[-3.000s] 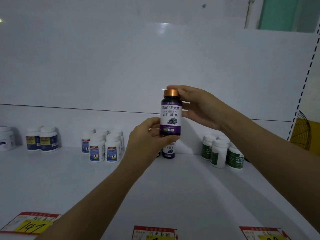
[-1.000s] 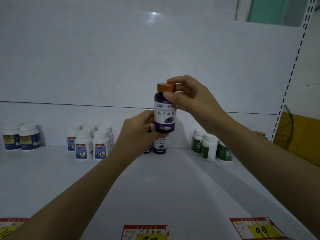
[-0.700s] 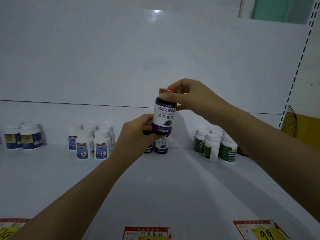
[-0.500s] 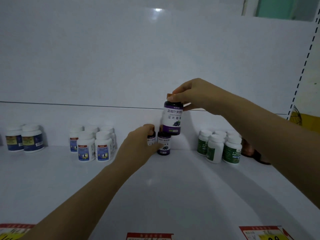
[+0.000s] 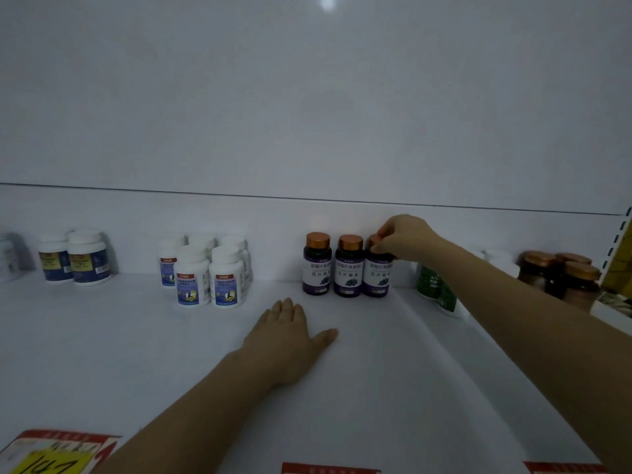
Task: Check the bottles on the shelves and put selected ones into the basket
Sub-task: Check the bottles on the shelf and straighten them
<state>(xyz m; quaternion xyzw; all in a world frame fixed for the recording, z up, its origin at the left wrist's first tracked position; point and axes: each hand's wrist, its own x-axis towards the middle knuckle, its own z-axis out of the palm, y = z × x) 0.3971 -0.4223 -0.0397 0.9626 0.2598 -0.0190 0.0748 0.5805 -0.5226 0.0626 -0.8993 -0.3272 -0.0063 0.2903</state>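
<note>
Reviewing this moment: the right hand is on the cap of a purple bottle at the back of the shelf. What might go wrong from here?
1. The right hand pinches the right purple bottle by its cap alone. It stands close against the middle purple bottle, so a sideways tug might topple the row.
2. The right forearm crosses just above the green-labelled bottles; lowering it could knock them.

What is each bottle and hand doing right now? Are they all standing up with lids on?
Right purple bottle, upright on the shelf, cap on, right hand gripping its cap.
Middle purple bottle, upright, cap on, untouched.
Left purple bottle, upright, cap on, untouched.
White bottles, upright, lids on.
Green bottles, partly hidden behind the right arm.
Brown jars, upright, lids on.
Left hand, flat on the shelf, holding nothing.
</note>
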